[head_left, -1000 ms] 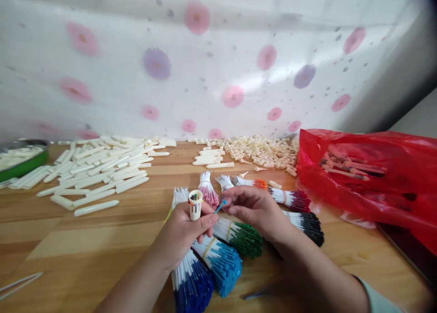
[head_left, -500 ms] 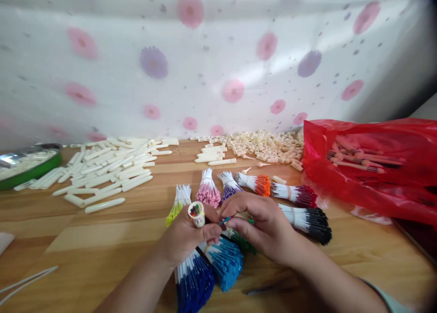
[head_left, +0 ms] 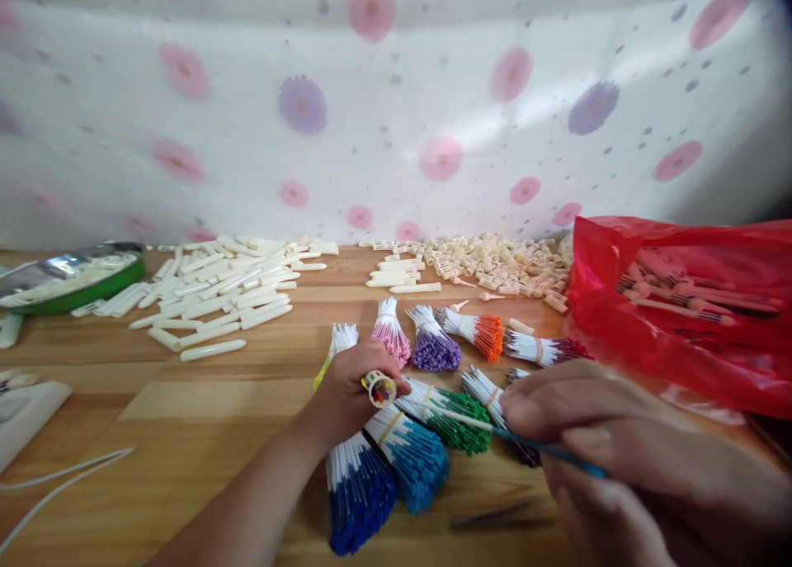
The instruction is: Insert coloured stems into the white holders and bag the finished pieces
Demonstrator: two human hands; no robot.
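Note:
My left hand [head_left: 347, 389] is closed round a white pen barrel [head_left: 388, 398], its open end facing me and several coloured tips inside. Close to the camera, my right hand [head_left: 624, 447] pinches a thin pen refill [head_left: 548, 447], white at one end and light blue at the other. The refill points left, apart from the barrel. Banded refill bundles lie around: dark blue [head_left: 360, 501], light blue [head_left: 416, 464], green [head_left: 467, 418], purple [head_left: 436, 348], pink [head_left: 392, 340] and orange [head_left: 486, 334]. My left hand partly covers a yellow bundle; my right hand hides part of others.
White pen tubes [head_left: 216, 290] are heaped at back left beside a green-rimmed dish [head_left: 80, 299]. Small cream pen parts [head_left: 495, 262] lie along the back. A red plastic bag [head_left: 681, 344] holds pens at right. A blurred dark thin tool [head_left: 495, 517] lies in front.
My right hand has moved away from my left, to the right and nearer the camera, bringing the light blue refill with it. My left hand still grips the barrel. The view has shifted slightly left.

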